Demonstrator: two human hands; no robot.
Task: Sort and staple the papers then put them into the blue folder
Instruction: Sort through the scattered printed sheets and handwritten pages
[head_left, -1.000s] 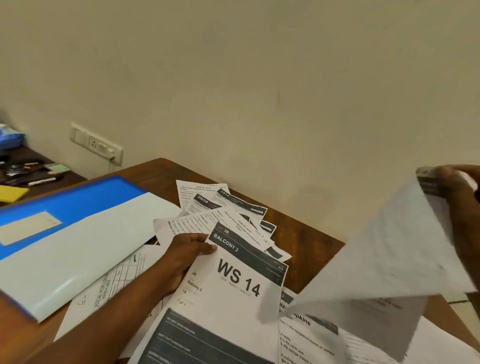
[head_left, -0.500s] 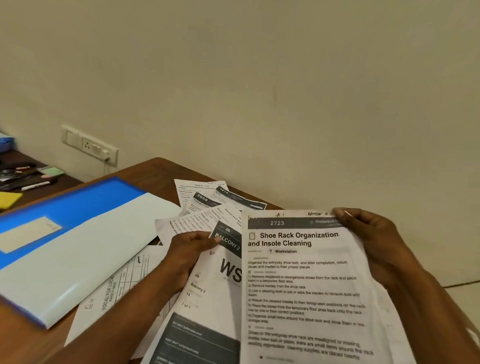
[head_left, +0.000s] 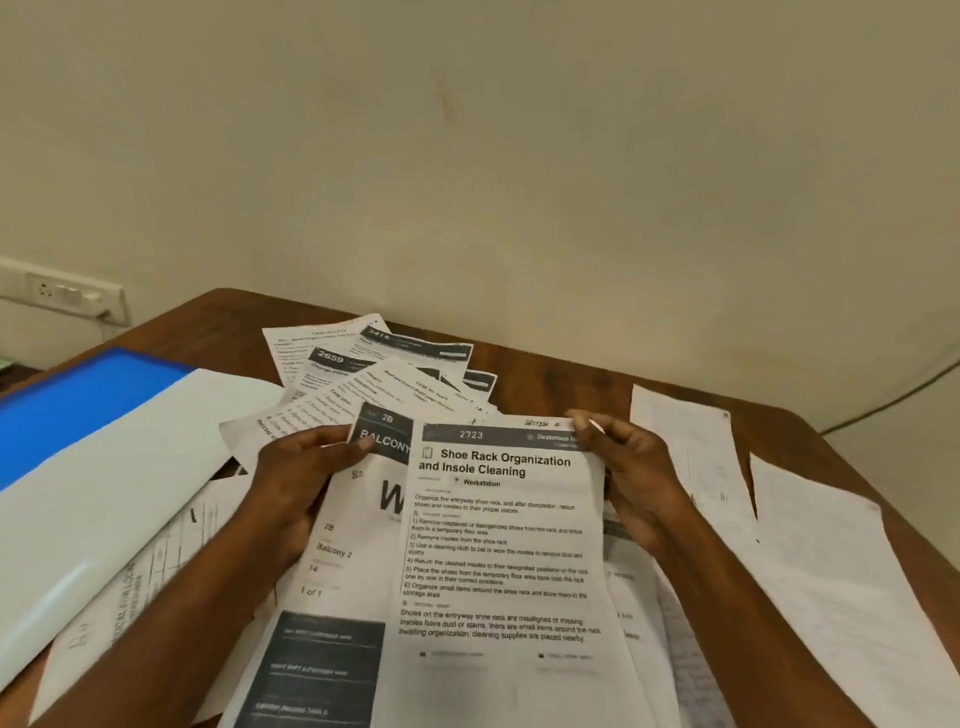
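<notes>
The sorting step is judged to be in hand; no stapler is seen in the view. The 2723 sheet (head_left: 498, 545), headed "Shoe Rack Organization and Insole Cleaning", is taken as the landmark. It is pinched at its top right corner by the right hand (head_left: 631, 478), fingers curled round the edge. Just left of it, partly tucked under it, the Balcony sheet (head_left: 332, 551) is held by the left hand (head_left: 298, 480), thumb laid on its dark header. Beyond the 2723 sheet a fan of papers (head_left: 374, 374) lies on the bench (head_left: 561, 379). The blue folder (head_left: 88, 410) lies open, well to the left, over another form (head_left: 145, 582). To the right, two blank-side sheets (head_left: 831, 561) are laid apart.

To do the step well, the header number should be read before the sheet is placed, and like sheets should be matched by title. Edges should be squared against the bench before any stapling, so that corners line up. The grip on each sheet is best kept light, near one corner, so the paper is not creased. Separate piles should be kept well apart.
</notes>
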